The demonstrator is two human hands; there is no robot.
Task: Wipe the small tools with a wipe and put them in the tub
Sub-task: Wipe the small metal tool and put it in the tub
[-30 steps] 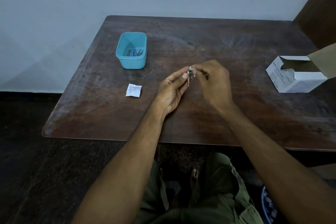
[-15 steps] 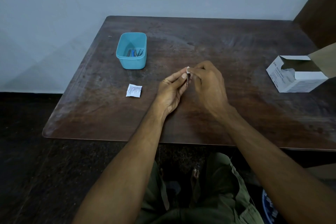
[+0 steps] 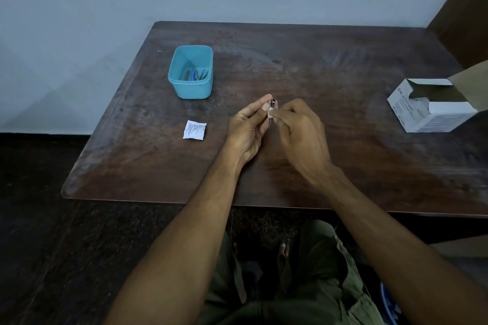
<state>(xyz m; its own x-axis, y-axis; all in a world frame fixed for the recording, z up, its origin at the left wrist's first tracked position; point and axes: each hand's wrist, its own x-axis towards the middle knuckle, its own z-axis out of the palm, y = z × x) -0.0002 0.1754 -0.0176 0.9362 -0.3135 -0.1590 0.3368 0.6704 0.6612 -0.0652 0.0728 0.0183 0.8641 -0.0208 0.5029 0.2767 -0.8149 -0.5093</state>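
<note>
Above the table point(image 3: 343, 166), left hand point(image 3: 248, 130) fingers pinched on a small tool point(image 3: 271, 105) — right hand point(image 3: 301, 132) fingers pressing a wipe point(image 3: 270, 114) to it

Left hand point(image 3: 248, 129) pinches small tool point(image 3: 272, 109); right hand point(image 3: 301, 132) wipes (white wipe point(image 3: 270, 114)).

Both forearms are bare from the lower edge of the frame up to the wrists, with no sleeves, watch, rings or bands showing on the left hand point(image 3: 248, 129) or the right hand point(image 3: 301, 129). At lower centre the lap wears loose olive-green fabric trousers point(image 3: 324, 280), creased, with a seam running along the right thigh
</note>
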